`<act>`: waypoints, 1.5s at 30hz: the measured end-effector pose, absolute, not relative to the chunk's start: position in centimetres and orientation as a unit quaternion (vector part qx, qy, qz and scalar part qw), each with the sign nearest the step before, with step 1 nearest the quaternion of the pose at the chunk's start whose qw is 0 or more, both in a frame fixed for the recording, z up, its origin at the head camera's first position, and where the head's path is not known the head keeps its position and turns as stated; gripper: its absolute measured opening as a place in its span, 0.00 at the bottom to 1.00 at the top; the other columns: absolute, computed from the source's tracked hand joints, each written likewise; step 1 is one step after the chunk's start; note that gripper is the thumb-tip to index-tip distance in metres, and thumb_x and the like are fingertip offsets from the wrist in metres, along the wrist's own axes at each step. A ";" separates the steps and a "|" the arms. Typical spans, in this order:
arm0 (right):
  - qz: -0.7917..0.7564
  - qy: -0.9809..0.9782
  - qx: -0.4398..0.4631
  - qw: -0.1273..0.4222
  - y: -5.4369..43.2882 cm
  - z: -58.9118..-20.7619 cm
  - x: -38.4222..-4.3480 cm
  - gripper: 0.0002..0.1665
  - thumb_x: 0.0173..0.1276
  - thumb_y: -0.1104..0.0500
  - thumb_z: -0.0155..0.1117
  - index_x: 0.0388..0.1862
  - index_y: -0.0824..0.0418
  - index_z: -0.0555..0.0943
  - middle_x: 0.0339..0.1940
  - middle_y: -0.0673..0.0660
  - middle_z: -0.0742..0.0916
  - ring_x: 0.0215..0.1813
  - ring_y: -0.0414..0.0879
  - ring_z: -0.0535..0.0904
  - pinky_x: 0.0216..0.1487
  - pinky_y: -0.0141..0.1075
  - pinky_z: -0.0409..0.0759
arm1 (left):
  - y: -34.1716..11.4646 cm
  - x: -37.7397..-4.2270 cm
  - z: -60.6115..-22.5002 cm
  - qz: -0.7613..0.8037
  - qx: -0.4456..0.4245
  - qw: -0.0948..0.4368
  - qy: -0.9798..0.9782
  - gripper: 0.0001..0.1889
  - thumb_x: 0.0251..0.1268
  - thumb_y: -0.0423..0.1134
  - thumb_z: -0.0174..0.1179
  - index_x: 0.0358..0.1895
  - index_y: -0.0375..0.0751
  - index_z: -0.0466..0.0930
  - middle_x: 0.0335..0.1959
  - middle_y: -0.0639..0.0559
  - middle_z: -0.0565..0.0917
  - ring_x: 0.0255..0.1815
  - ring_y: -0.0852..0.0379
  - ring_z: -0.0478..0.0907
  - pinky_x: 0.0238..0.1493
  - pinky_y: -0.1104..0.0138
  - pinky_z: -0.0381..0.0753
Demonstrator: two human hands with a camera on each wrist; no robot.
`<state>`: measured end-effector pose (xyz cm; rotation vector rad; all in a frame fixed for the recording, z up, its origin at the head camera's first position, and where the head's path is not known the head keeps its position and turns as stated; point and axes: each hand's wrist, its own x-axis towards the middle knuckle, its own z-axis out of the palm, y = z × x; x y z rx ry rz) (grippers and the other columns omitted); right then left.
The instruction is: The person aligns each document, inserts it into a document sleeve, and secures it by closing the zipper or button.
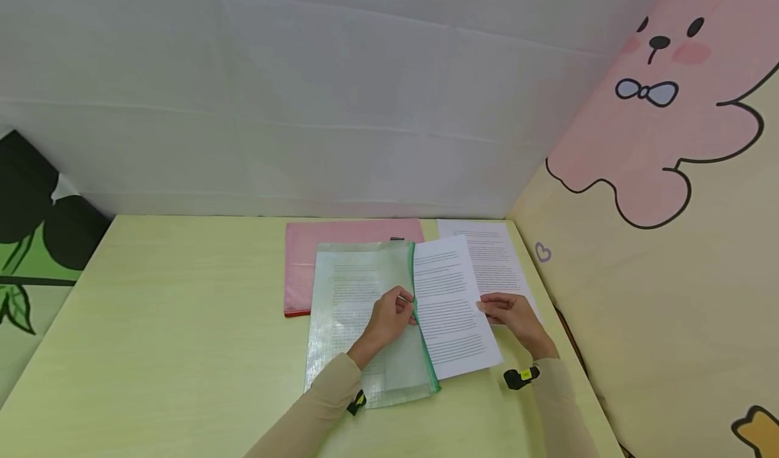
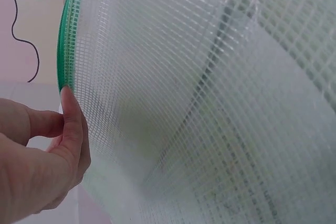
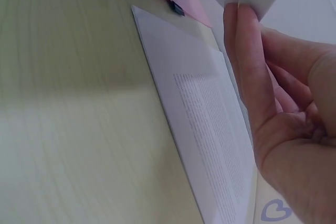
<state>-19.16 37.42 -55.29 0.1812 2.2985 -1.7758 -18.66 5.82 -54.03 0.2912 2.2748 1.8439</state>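
Your left hand (image 1: 392, 314) pinches the green-edged opening of a clear, green-tinted mesh plastic pouch (image 1: 341, 370) between thumb and fingers, while your right hand (image 1: 510, 314) pinches the right edge of a white sheet of printed paper (image 1: 453, 309). That sheet sticks out of the pouch's right side, its left edge hidden at the green rim, and you can see lines of print through the mesh. Behind your pouch, partly covered, a pink red-edged pouch (image 1: 298, 262) lies on the pale yellow-green table (image 1: 182, 343), with a white printed paper stack (image 1: 493, 241) to its right.
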 end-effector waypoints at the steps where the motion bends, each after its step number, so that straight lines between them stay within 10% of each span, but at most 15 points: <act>1: -0.606 0.785 0.061 0.116 37.2 -55.3 -19.1 0.26 0.67 0.59 0.75 0.57 0.75 0.82 0.43 0.54 0.91 0.40 0.40 0.87 0.42 0.33 0.87 | 5.8 -18.7 -54.0 0.627 0.098 0.098 0.766 0.07 0.71 0.25 0.53 0.47 0.29 0.78 0.34 0.43 0.82 0.28 0.49 0.87 0.29 0.66 0.84; 45: -0.631 0.765 0.031 0.122 27.9 -56.4 -19.4 0.19 0.67 0.64 0.74 0.51 0.77 0.84 0.41 0.64 0.91 0.39 0.43 0.88 0.40 0.35 0.88 | 6.0 -18.3 -53.0 0.664 0.068 0.083 0.740 0.06 0.71 0.23 0.53 0.46 0.27 0.77 0.34 0.41 0.81 0.29 0.52 0.85 0.36 0.60 0.89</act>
